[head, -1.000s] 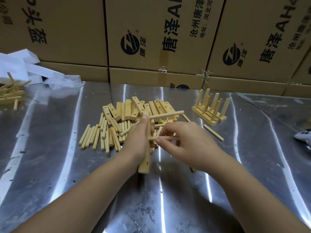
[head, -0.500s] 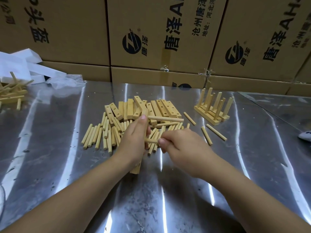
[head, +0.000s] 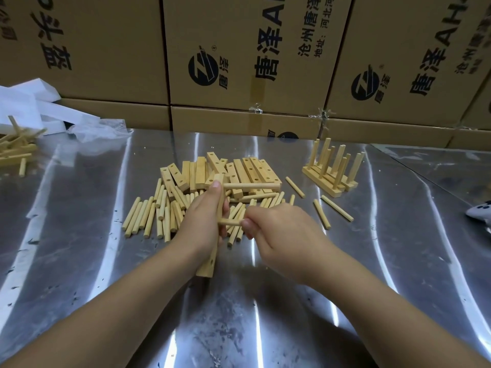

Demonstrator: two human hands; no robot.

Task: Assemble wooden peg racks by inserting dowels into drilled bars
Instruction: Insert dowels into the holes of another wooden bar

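Note:
My left hand [head: 202, 221] grips a drilled wooden bar [head: 208, 262] held upright above the metal table, its lower end with an empty hole showing below my palm. One dowel [head: 252, 186] sticks out sideways to the right from the bar's top hole. My right hand [head: 279, 232] pinches a second dowel [head: 229, 222] whose left end meets the bar's middle. Behind my hands lie a pile of loose dowels [head: 148, 216] and a heap of drilled bars [head: 239, 171].
Finished peg racks [head: 332, 168] stand at the back right, with loose dowels [head: 337, 208] lying near them. More wooden parts [head: 16, 150] and white wrapping [head: 39, 112] sit at the far left. Cardboard boxes [head: 239, 62] wall off the table's back edge.
The bar and both hands have drifted slightly away from me, toward the pile. My right hand has pushed the second dowel further in toward the bar, so less of it shows.

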